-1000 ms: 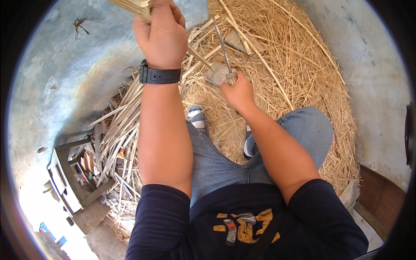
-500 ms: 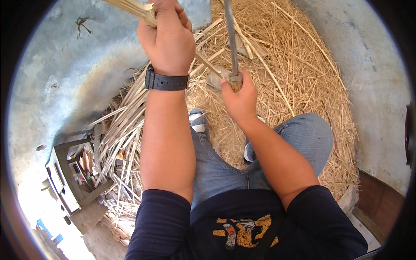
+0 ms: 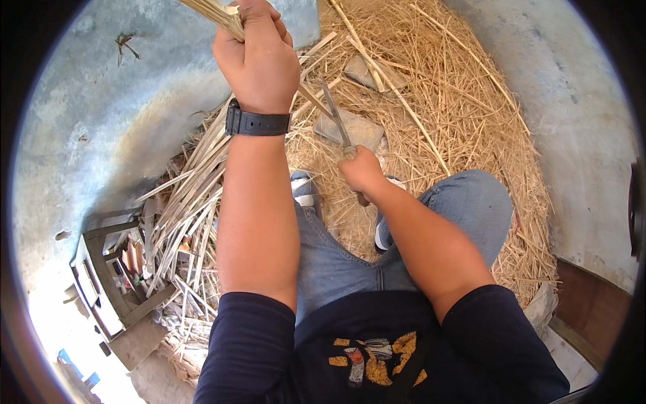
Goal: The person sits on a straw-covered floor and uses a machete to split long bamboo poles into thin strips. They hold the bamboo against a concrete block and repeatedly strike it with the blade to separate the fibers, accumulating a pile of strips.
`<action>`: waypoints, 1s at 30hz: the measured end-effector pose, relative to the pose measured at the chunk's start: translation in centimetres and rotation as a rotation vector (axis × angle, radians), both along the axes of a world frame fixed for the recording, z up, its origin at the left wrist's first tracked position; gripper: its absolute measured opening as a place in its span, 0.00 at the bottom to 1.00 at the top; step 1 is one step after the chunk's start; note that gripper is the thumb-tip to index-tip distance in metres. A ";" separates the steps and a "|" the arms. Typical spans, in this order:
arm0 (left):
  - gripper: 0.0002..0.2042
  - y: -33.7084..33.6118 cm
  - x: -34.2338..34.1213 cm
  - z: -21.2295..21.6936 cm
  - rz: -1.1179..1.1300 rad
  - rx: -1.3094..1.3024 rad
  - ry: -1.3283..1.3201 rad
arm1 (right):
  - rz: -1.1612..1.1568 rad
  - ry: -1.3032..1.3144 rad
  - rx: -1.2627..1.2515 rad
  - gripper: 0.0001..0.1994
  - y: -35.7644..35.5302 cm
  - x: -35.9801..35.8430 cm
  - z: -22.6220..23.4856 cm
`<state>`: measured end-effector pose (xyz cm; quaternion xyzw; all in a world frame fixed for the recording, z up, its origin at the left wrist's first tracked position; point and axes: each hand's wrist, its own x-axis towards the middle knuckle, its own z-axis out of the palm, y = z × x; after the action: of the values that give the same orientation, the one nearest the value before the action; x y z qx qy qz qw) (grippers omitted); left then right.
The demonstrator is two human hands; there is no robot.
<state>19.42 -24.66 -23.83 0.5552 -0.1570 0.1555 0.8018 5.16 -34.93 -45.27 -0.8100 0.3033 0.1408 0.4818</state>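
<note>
Long, flat, pale strips (image 3: 202, 172) lay heaped at your frame's left. Near the top, your left hand (image 3: 261, 64) had its grip wrapped round a split, fibrous stick (image 3: 210, 15). At upper centre, your right hand (image 3: 362, 172) clasped a slim metal knife (image 3: 337, 120); dry, tangled straw (image 3: 464, 128) spread rightward.

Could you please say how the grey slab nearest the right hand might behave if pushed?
The grey slab looks stony, so probably heavy and rigid. Its flat, angular shape should resist rolling; loose straw around it may shift.
</note>
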 end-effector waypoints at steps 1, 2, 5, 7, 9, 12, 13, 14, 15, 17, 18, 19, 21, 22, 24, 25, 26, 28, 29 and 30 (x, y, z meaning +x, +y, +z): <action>0.18 -0.1 0.2 0.1 0.002 -0.002 -0.015 | -0.053 -0.016 0.061 0.22 0.3 0.1 0.5; 0.18 0.0 0.3 -0.1 0.010 -0.002 -0.025 | -0.100 -0.027 0.125 0.21 0.7 0.2 1.5; 0.17 0.5 0.9 -0.7 -0.448 -0.535 0.074 | -0.075 -0.290 0.067 0.19 0.9 1.2 6.7; 0.17 0.7 1.0 -1.0 -0.414 -0.545 0.090 | -0.076 -0.525 -0.038 0.18 1.4 1.3 6.0; 0.18 0.3 0.4 -0.2 0.103 -0.035 0.032 | -0.012 -0.448 -0.160 0.17 1.3 0.2 3.9; 0.18 0.7 1.0 -0.4 0.119 -0.021 0.067 | 0.242 0.101 -0.214 0.16 -1.4 -2.7 -4.0; 0.17 0.5 1.0 -0.3 0.107 -0.024 0.036 | 0.373 0.277 -0.140 0.16 -2.8 -2.6 -5.5; 0.17 0.2 0.8 -0.4 0.101 -0.018 0.008 | 0.263 0.323 -0.021 0.16 -2.3 -2.2 -4.8; 0.17 0.2 0.4 -0.5 0.104 -0.014 -0.017 | 0.163 0.375 0.095 0.15 -1.7 -2.0 -2.9; 0.16 -0.6 0.1 -0.4 0.043 -0.106 0.073 | -0.021 0.356 0.243 0.16 -0.8 -1.7 -1.7; 0.17 -1.0 0.1 -0.4 0.006 -0.159 0.120 | -0.103 0.284 0.275 0.17 -0.2 -1.6 -1.7; 0.19 -1.2 0.2 -0.5 0.026 -0.129 0.099 | -0.185 0.211 0.306 0.18 0.5 -1.4 -1.6; 0.17 -0.2 0.8 -0.9 0.022 -0.071 0.015 | -0.272 0.088 0.319 0.20 1.5 -0.6 -0.1; 0.16 0.5 1.2 -1.1 0.025 -0.040 -0.032 | -0.268 0.037 0.299 0.21 1.7 0.2 1.4; 0.16 1.5 1.5 -0.9 0.031 -0.051 -0.008 | -0.201 -0.128 0.206 0.22 1.9 1.4 4.7; 0.15 1.9 1.6 -0.7 0.033 -0.057 0.006 | -0.146 -0.241 0.129 0.22 1.9 1.7 6.1; 0.15 1.9 1.5 -0.6 0.040 -0.060 0.015 | -0.097 -0.349 0.051 0.22 1.8 1.5 6.6; 0.15 1.9 1.4 -0.4 0.056 -0.065 0.032 | -0.003 -0.338 0.061 0.23 2.2 0.8 5.1; 0.15 1.8 1.5 -0.5 0.096 -0.097 0.060 | 0.036 -0.331 0.058 0.23 2.2 0.3 4.3; 0.15 1.9 1.7 -0.6 0.137 -0.129 0.082 | 0.061 -0.314 -0.025 0.23 2.3 0.1 3.1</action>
<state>21.11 -22.80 -24.46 0.5177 -0.0757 0.1968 0.8292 5.26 -32.63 -42.21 -0.8369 0.2013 0.0231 0.5085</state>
